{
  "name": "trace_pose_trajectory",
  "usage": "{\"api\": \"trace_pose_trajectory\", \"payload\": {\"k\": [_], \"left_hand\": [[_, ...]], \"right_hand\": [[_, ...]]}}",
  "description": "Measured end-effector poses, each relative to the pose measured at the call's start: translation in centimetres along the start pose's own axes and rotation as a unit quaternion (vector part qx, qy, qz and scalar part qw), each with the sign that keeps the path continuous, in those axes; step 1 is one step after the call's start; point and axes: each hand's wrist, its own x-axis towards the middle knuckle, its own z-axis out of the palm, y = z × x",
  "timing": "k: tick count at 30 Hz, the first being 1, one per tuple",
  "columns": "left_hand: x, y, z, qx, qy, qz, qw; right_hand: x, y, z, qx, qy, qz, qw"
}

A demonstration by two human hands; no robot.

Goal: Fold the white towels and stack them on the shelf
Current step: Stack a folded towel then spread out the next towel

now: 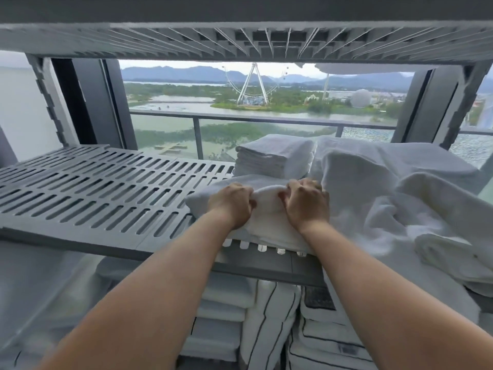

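A white towel [266, 222] lies partly folded on the grey slotted shelf [93, 193], near its front edge. My left hand [230, 202] and my right hand [306, 202] both grip a raised fold of this towel, fingers curled into the cloth, a short gap between them. Behind the hands stands a neat stack of folded white towels [274, 156]. To the right a heap of loose white towels [400, 204] spreads over the shelf and hangs past its front edge.
Another slotted shelf [240, 41] sits close overhead. Below the front edge lie folded white linens with black stripes [269, 329]. Grey uprights [50, 102] frame the sides. Behind is a window with a balcony rail [240, 118].
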Motion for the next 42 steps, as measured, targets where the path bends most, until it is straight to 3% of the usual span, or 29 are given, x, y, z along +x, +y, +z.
{"api": "trace_pose_trajectory", "payload": {"k": [13, 25, 28, 32, 42], "left_hand": [[2.7, -7.0, -3.1, -0.035, 0.09, -0.001, 0.995], [3.8, -21.1, -7.2, -0.049, 0.133, 0.083, 0.986], [3.8, -24.7, -8.5, 0.006, 0.128, 0.109, 0.986], [4.0, -28.5, -9.0, 0.096, 0.1, 0.123, 0.983], [5.2, -32.7, -7.0, 0.121, 0.098, 0.06, 0.986]], "right_hand": [[4.2, -6.5, 2.9, 0.168, 0.04, -0.04, 0.984], [5.3, -19.9, 5.0, 0.153, 0.07, -0.019, 0.986], [4.9, -22.9, 5.3, 0.163, 0.033, -0.019, 0.986], [5.2, -25.5, 5.6, 0.187, -0.078, 0.0, 0.979], [6.1, -25.7, 8.5, 0.098, -0.075, -0.022, 0.992]]}}
